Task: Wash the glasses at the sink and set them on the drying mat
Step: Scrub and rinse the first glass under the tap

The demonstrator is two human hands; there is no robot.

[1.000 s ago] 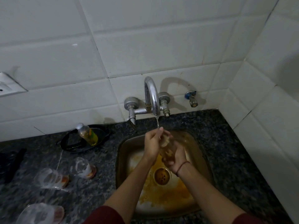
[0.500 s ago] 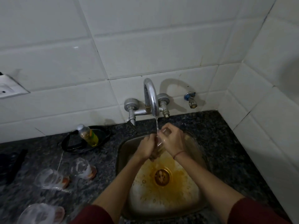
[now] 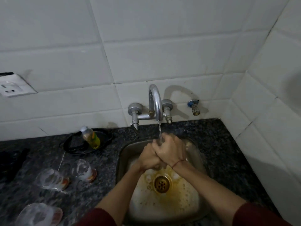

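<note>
Hands (image 3: 160, 154) have closed tighter around a glass (image 3: 160, 141) under the tap (image 3: 155, 101); three soapy glasses (image 3: 83, 170) wait on the worktop (image 3: 97, 190).

Both forearms reach forward and converge, sleeves dark red and pushed up near the elbows. Left hand (image 3: 149, 158) and right hand (image 3: 169, 150) are pressed together, the right one slightly higher and farther forward, its fingers wrapped over the left's. Left hand curled into a loose fist under and beside it. Both hands wet. Thin red thread around the right wrist. What they grip between the palms is mostly hidden.
</note>
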